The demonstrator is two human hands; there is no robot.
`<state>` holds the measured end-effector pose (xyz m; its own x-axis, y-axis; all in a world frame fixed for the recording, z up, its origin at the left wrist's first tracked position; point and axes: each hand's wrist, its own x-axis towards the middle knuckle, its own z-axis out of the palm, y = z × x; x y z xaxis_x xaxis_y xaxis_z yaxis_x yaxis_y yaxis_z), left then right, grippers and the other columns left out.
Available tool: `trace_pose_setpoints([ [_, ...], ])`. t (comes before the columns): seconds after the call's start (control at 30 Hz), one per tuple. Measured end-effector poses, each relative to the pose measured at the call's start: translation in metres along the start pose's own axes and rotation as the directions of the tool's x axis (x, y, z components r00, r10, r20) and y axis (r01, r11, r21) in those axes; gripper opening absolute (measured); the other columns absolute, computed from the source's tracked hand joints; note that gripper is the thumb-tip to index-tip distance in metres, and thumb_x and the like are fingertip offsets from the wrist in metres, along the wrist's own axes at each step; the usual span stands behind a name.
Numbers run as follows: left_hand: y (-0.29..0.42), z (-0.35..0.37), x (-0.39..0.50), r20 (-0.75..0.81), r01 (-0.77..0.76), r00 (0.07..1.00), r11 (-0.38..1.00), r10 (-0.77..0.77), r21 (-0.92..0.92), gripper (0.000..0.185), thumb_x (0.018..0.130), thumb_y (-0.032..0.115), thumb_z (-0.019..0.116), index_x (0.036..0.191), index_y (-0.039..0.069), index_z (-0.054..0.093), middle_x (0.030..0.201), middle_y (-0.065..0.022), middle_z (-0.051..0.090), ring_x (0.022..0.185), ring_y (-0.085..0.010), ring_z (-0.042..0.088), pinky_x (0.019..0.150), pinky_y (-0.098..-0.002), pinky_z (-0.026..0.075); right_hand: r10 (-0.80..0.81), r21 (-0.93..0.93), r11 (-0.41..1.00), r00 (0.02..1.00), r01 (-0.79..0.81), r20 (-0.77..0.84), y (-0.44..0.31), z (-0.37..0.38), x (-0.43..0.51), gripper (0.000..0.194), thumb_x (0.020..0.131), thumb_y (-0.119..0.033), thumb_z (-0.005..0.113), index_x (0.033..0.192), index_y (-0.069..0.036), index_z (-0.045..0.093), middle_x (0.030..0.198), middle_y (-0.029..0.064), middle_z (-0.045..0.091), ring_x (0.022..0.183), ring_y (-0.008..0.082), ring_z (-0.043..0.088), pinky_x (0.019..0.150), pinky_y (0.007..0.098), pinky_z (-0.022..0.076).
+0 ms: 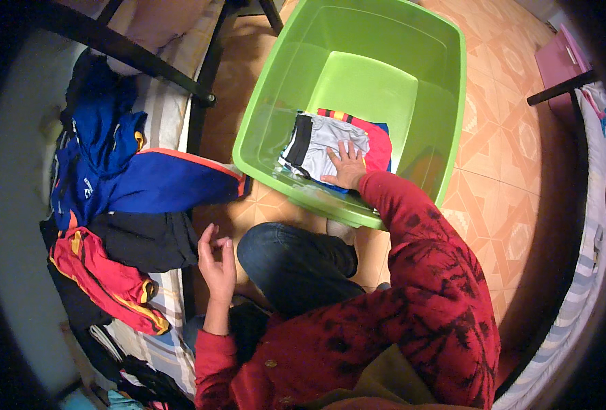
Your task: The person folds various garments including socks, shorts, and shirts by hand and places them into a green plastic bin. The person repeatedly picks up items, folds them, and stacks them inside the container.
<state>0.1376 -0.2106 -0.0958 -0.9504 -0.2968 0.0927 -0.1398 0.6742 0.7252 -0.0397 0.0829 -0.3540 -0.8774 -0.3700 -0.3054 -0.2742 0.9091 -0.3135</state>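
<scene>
My right hand (pixel 348 166) lies spread, palm down, on a folded light grey garment (pixel 323 138) with a black band along one side. That garment rests on a folded red garment (pixel 381 148) with yellow and black trim, and bits of blue cloth show beneath. The stack sits in the near part of a large green plastic tub (pixel 369 77). My left hand (pixel 218 266) is raised beside my knee with its fingers loosely curled and apart, holding nothing. Nearest to it on the bed is a piece of black clothing (pixel 144 241).
Left of me, a bed with a striped sheet (pixel 167 113) carries a blue jacket (pixel 164 182) whose sleeve hangs over the edge, and a red-yellow garment (pixel 108 282). A dark metal bar (pixel 144 64) crosses the upper left. Another bed's edge (pixel 574 307) and a pink container (pixel 561 61) stand right.
</scene>
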Motion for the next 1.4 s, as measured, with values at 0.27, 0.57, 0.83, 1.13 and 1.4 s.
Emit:
trace_pose_setpoints([
  [0.27, -0.012, -0.021, -0.024, 0.003, 0.005, 1.0, 1.0, -0.005, 0.019, 0.042, 0.086, 0.005, 0.062, 0.125, 0.0, 0.048, 0.115, -0.0139, 0.057, 0.083, -0.0159, 0.061, 0.08, -0.0291, 0.048, 0.01, -0.04, 0.999, 0.999, -0.008, 0.044, -0.002, -0.006, 0.0, 0.098, 0.073, -0.079, 0.044, 0.147, -0.019, 0.022, 0.151, 0.0239, 0.014, 0.138, 0.0481, 0.008, 0.104, 0.0641, 0.0191],
  [0.57, 0.0, -0.065, -0.058, -0.102, 0.048, 0.993, 0.998, -0.053, -0.046, 0.043, 0.085, 0.004, 0.062, 0.126, 0.0, 0.048, 0.113, -0.0122, 0.058, 0.083, -0.0143, 0.061, 0.078, -0.0288, 0.048, -0.027, 0.135, 0.991, 0.967, -0.007, 0.252, 0.005, -0.063, 0.003, 0.097, 0.07, -0.08, 0.048, 0.136, -0.009, 0.042, 0.141, 0.0254, 0.035, 0.128, 0.0444, 0.036, 0.101, 0.056, 0.0322],
  [0.83, -0.006, -0.135, -0.15, -0.379, 0.027, 0.925, 0.994, 0.015, 0.105, 0.045, 0.082, 0.006, 0.065, 0.124, 0.003, 0.049, 0.107, -0.0099, 0.06, 0.081, -0.017, 0.063, 0.077, -0.0312, 0.05, -0.177, 0.568, 0.762, 0.944, 0.311, -0.278, -0.046, -0.131, 0.025, 0.041, 0.09, -0.024, 0.06, 0.119, 0.005, 0.055, 0.117, 0.0191, 0.061, 0.106, 0.0235, 0.058, 0.094, 0.0331, 0.0438],
  [1.13, -0.016, -0.239, -0.318, -0.818, 0.107, 0.521, 0.969, -0.245, -0.222, 0.041, 0.087, 0.006, 0.061, 0.125, 0.003, 0.048, 0.115, -0.0092, 0.06, 0.086, -0.0105, 0.061, 0.077, -0.0251, 0.049, -0.806, 0.819, 0.236, 0.577, 0.523, -0.136, -0.379, -0.244, -0.134, 0.032, 0.094, -0.022, 0.055, 0.116, 0.002, 0.057, 0.097, 0.008, 0.064, 0.087, 0.0135, 0.061, 0.076, 0.025, 0.0491],
  [1.4, -0.005, -0.346, -0.457, -0.966, 0.424, -0.095, 0.888, 0.241, 0.18, 0.03, 0.086, 0.007, 0.063, 0.113, 0.002, 0.054, 0.098, -0.0027, 0.058, 0.08, -0.0079, 0.051, 0.072, -0.0217, 0.043, -0.978, 0.848, 0.196, 0.164, 0.492, 0.131, -0.653, -0.197, -0.288, 0.051, 0.091, -0.051, 0.051, 0.094, -0.001, 0.059, 0.08, 0.0018, 0.059, 0.077, 0.0103, 0.056, 0.065, 0.0253, 0.0449],
])
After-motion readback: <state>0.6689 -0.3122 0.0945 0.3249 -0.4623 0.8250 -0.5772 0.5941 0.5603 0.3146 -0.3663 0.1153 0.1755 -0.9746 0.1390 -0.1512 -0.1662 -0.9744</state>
